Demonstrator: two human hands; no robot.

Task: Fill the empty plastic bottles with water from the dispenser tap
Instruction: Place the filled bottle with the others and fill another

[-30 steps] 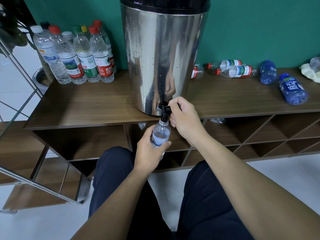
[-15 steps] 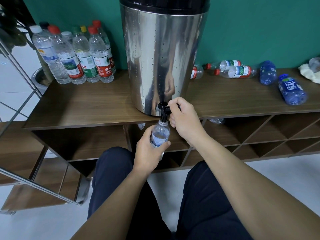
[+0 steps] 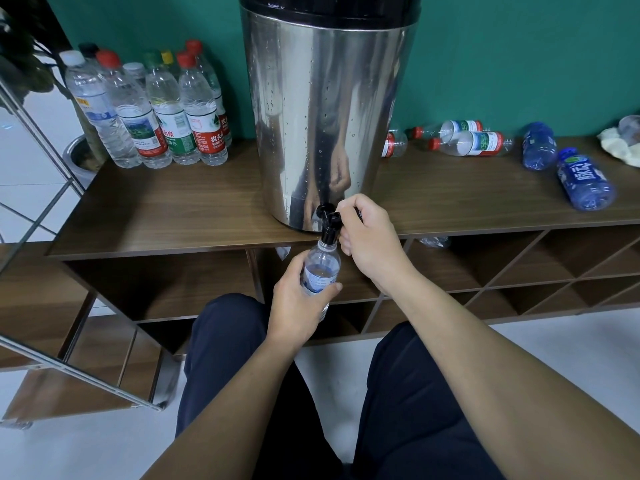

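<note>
— What's happening at the steel dispenser?
— A seated person's left hand is wrapped around a small clear bottle, holding it upright with its mouth right under the black tap. The bottle hangs just off the front edge of the wooden shelf top, below the dispenser's base. Water shows inside it, up near the label.

— And the other hand?
— The right hand is curled around the tap's lever, fingers clenched on it, just beside the spout.

— The rest of the bottles?
— A cluster of capped bottles stands upright at the shelf top's back left corner, against the green wall. Right of the dispenser, red-capped clear bottles lie on their sides along the back edge, and two blue bottles lie toward the right end, one nearer the front edge
</note>
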